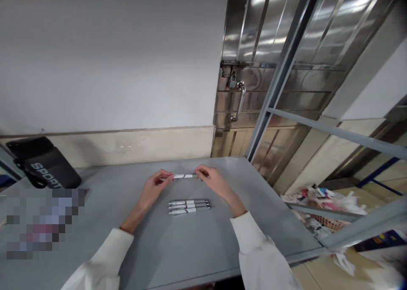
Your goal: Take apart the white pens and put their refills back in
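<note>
A white and silver pen (184, 176) lies level between my two hands, near the back of the grey table (197, 247). My left hand (159, 183) pinches its left end between thumb and fingers. At its right end, my right hand (210, 179) grips it the same way. Closer to me, below the held pen, several similar pens (189, 206) lie side by side, pointing left to right.
A black bottle-shaped case (47, 163) marked SPORT is at the table's back left, with a blurred-out patch in front of it. Grey metal posts (270, 90) rise at the right. Behind them are a metal door (254, 78) and a basket (327, 222) with plastic bags.
</note>
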`<state>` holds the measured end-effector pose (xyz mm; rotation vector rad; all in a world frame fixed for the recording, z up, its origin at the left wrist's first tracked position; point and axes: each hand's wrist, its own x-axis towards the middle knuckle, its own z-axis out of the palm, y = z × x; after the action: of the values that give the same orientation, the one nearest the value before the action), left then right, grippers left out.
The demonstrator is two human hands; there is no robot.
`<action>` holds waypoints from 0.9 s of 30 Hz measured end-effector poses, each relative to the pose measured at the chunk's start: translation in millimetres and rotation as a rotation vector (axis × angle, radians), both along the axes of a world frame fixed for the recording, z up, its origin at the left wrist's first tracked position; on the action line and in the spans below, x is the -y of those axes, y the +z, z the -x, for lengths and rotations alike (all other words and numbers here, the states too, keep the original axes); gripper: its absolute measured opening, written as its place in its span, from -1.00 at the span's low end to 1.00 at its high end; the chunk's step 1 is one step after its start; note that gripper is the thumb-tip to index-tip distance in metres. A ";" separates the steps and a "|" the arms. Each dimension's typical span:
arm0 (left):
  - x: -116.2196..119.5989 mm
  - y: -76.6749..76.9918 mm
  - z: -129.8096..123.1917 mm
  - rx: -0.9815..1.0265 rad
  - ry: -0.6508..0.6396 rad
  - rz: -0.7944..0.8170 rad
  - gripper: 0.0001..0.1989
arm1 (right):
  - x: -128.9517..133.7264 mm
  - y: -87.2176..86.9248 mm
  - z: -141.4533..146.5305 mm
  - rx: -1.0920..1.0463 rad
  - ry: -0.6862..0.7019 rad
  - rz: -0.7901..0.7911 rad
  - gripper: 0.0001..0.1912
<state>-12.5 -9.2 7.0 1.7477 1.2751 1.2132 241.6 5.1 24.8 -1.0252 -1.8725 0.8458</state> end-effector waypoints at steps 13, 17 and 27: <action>7.4 10.1 27.3 -0.328 -0.417 0.213 -0.75 | 9.5 -20.7 -19.8 0.211 0.228 0.138 -0.80; 6.2 11.9 29.7 -0.367 -0.449 0.176 -0.75 | 9.3 -21.7 -18.1 0.236 0.273 0.115 -0.79; 7.1 10.5 26.6 -0.396 -0.364 0.141 -0.70 | 11.6 -19.5 -17.8 0.252 0.219 0.156 -0.73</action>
<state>-39.0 -16.3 17.5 2.0650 1.1513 0.5768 259.3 -6.5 5.3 -1.0754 -2.1894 1.0430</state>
